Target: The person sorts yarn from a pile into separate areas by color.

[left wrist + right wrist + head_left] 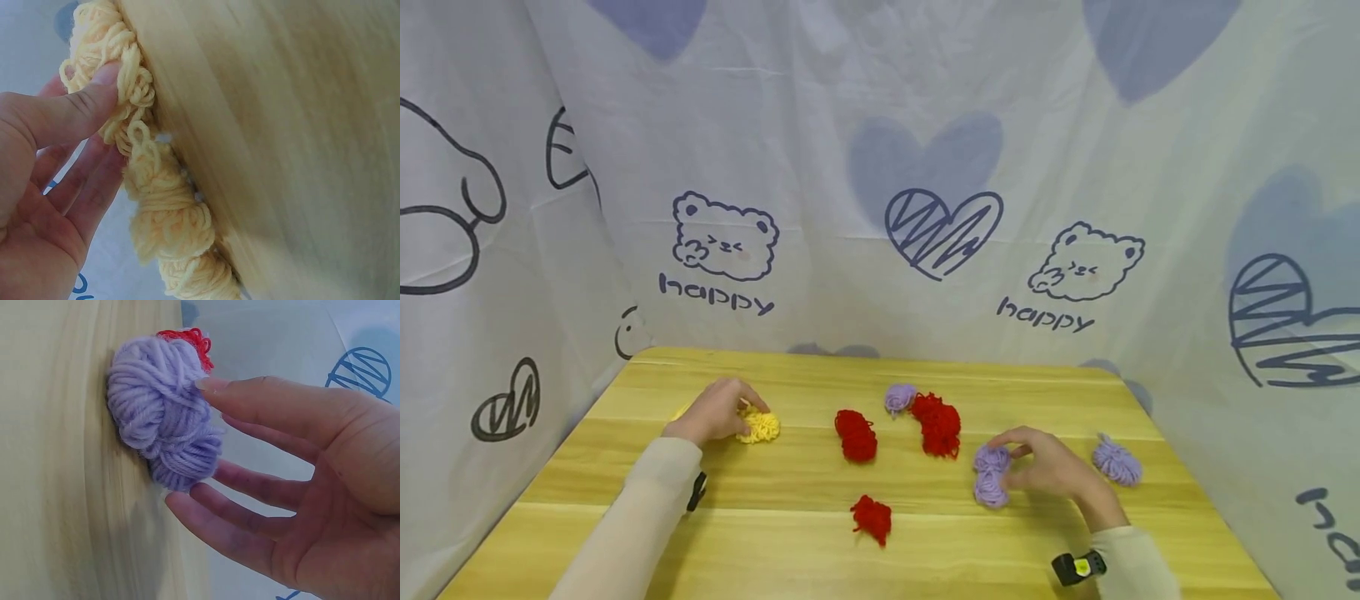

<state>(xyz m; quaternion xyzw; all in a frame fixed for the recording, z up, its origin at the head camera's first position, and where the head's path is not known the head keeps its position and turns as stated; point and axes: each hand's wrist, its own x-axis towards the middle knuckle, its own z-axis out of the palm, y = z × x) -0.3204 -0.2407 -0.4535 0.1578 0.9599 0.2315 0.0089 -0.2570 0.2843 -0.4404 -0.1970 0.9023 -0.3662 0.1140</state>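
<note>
My left hand is at the left of the table, pinching a small yellow yarn skein. In the left wrist view the thumb presses on the skein's near side, with fingers behind it. More yellow yarn lies right beside it in a row, mostly hidden by the hand in the head view. To the right, my right hand reaches around a pair of lilac yarn skeins that lie end to end. Its fingers are spread and loosely bent, with the thumb tip right at the yarn's edge.
Between the hands lie a red skein, a larger red bundle and a small red piece nearer me. A lilac ball sits behind; another lilac skein lies far right. Printed cloth hangs around the wooden table.
</note>
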